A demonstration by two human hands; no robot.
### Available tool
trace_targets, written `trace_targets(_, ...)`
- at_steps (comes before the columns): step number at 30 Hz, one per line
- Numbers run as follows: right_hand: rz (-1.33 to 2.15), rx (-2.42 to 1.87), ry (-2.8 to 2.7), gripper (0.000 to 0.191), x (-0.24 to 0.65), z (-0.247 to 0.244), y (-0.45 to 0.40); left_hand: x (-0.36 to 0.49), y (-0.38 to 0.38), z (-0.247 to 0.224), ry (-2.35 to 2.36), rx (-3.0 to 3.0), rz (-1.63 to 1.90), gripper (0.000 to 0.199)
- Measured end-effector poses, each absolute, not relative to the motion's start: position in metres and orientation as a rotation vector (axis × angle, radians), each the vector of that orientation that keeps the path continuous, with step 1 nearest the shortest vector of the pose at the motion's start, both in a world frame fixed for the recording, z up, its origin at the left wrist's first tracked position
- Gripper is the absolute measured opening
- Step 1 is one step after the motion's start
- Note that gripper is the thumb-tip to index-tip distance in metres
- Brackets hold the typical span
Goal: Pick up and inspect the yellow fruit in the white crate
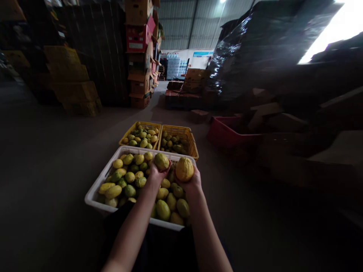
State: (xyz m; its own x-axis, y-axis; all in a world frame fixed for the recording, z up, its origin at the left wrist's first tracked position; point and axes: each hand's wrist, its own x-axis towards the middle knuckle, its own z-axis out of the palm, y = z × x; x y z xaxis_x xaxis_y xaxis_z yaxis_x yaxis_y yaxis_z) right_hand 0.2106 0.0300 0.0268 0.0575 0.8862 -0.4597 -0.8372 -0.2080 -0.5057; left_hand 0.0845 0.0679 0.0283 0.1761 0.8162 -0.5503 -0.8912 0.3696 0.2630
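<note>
My left hand (159, 173) is closed around a greenish-yellow round fruit (161, 161), held above the middle of a white plastic crate (98, 185). Just to its right, my right hand (193, 180) grips a larger yellow fruit (184, 169) with a ridged, knobbly top, near the crate's far right corner. Many oval fruits (129, 177), from green to yellow, fill the crate below both hands; their exact kind is unclear. My forearms cover part of them.
Beyond the white crate stand a yellow crate (121, 142) of similar fruit and another yellow crate (195, 149) beside it. A red bin (224, 132) is at the right. Stacked cartons (138, 71) and a plastic-wrapped stack (241, 53) rise farther back.
</note>
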Motion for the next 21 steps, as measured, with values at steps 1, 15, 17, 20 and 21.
trace_targets(1, 1.575, -0.865, -0.026, 0.024, 0.213, 0.031, 0.027, 0.088, 0.068, 0.028, 0.687, -0.137, 1.191, 0.037)
trace_targets(15, 1.412, -0.903, 0.166, 0.019, 0.234, 0.035, 0.024, 0.102, 0.07, 0.025, 0.727, -0.188, 1.193, 0.032)
trace_targets(17, 1.423, -0.881, 0.103, 0.018, 0.23, 0.031, 0.026, 0.097, 0.071, 0.023, 0.751, -0.204, 1.212, 0.033)
trace_targets(20, 1.404, -0.861, 0.036, 0.017, 0.223, 0.028, 0.027, 0.088, 0.074, 0.02, 0.811, -0.248, 1.296, 0.033)
trace_targets(21, 1.398, -0.86, 0.03, 0.017, 0.221, 0.029, 0.027, 0.084, 0.075, 0.019, 0.818, -0.258, 1.326, 0.032)
